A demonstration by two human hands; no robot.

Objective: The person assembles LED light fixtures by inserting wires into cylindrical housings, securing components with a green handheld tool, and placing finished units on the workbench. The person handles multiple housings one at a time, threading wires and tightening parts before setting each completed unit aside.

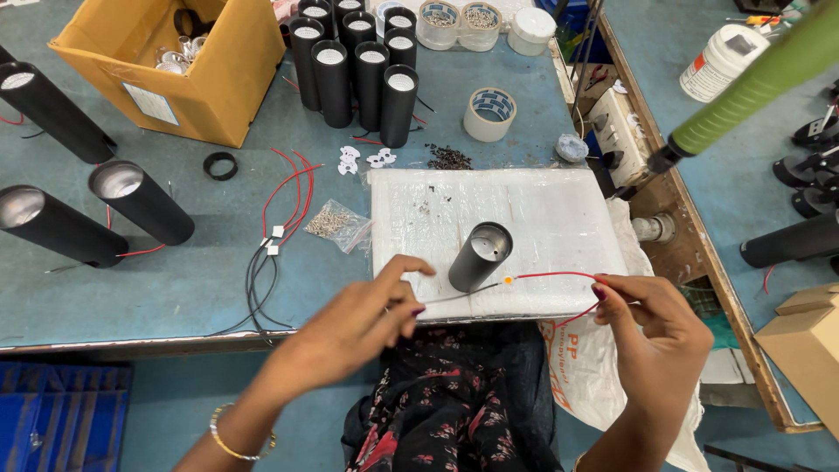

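Starting at the far left, two black tubes (87, 214) lie on their sides on the blue bench (175, 288), with an open cardboard box (175, 70) behind them. Next come loose red and black wires (271, 236) and a small clear bag of screws (336, 223). Your left hand (358, 319) hovers over the front edge of the white foam pad (559, 218), thumb and fingertips pinched narrow on the dark wire (454, 297). That wire runs rightward to a small orange joint just beside the black cylinder housing (479, 255), which stands tilted on the pad between your hands. From the joint the red wire (555, 275) continues to your right hand (651, 328), whose fingers close on it. Behind the pad stands a cluster of upright black tubes (358, 70) and a tape roll (489, 114). A green-handled tool (752, 87) hangs at the far right.
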